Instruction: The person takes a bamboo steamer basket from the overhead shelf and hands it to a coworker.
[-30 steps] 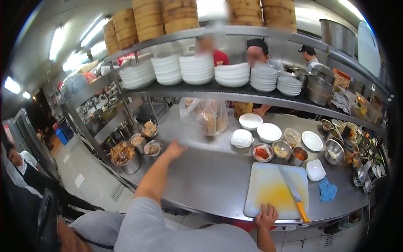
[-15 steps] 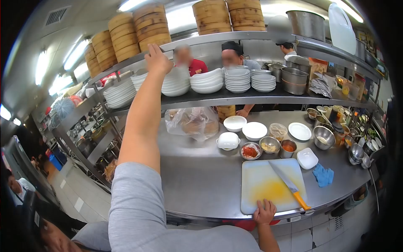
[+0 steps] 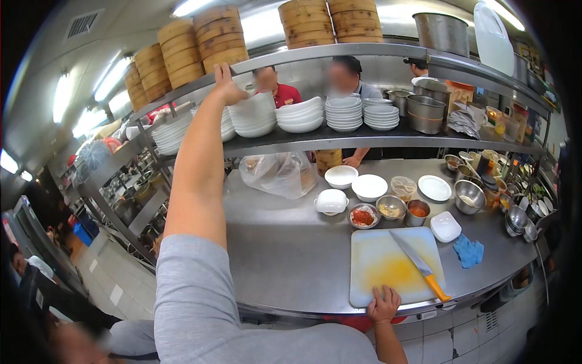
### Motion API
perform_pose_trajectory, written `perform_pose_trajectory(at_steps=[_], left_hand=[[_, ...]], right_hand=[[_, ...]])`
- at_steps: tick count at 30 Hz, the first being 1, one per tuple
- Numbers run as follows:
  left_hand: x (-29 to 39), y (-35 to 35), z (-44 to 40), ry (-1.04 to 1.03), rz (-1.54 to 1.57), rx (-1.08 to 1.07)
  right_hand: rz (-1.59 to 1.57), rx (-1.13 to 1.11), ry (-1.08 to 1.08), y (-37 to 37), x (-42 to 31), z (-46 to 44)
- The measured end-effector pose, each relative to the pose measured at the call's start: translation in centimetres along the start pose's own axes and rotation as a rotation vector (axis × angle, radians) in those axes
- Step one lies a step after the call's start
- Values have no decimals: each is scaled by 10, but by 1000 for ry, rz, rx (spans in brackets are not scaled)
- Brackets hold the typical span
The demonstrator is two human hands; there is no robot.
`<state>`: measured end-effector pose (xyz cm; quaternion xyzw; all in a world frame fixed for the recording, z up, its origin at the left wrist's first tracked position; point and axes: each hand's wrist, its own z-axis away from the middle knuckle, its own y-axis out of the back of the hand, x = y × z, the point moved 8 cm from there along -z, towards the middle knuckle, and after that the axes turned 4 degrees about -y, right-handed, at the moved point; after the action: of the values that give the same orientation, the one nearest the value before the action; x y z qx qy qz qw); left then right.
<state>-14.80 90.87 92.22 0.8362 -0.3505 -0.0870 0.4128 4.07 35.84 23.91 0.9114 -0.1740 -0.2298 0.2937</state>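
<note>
My left hand (image 3: 228,88) is raised to the upper metal shelf (image 3: 291,56), its fingers hooked over the front edge beside a stack of bamboo steamers (image 3: 219,37). Just below it stands a stack of white bowls (image 3: 253,115). My right hand (image 3: 384,304) lies with fingers spread on the near edge of a white cutting board (image 3: 368,258) stained yellow. On the board's right side rests a knife (image 3: 417,259) with an orange handle, apart from my hand.
Behind the board are a bowl of red food (image 3: 364,216), a metal pot of orange sauce (image 3: 418,212) and white dishes (image 3: 370,188). A blue cloth (image 3: 468,251) lies right. A plastic bag (image 3: 282,174) sits under the shelf. Co-workers stand behind the counter.
Both of my hands stay in nearly the same places. The co-worker in the dark cap has shifted right and turned. The plastic bag has changed shape, with less brown showing inside.
</note>
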Motion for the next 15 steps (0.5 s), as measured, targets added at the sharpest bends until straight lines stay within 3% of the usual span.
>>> perform_pose_trajectory(at_steps=[3,6,8,10,12,15], left_hand=[[-1,-7,-4,10,13,10],[-4,1,1,56,-207,21],[6,7,12,54,52,-77],[-2,2,-3,-22,7,11],[-1,27,19,17,358,-123],[-37,47,31,152,479,-230]], right_hand=[[22,-7,-6,-5,2,0],[23,18,11,-6,-1,1],[-3,1,-11,-11,-1,-3],[25,-7,-1,-8,2,3],[4,5,-1,-8,6,3],[-8,-12,-8,-10,1,2]])
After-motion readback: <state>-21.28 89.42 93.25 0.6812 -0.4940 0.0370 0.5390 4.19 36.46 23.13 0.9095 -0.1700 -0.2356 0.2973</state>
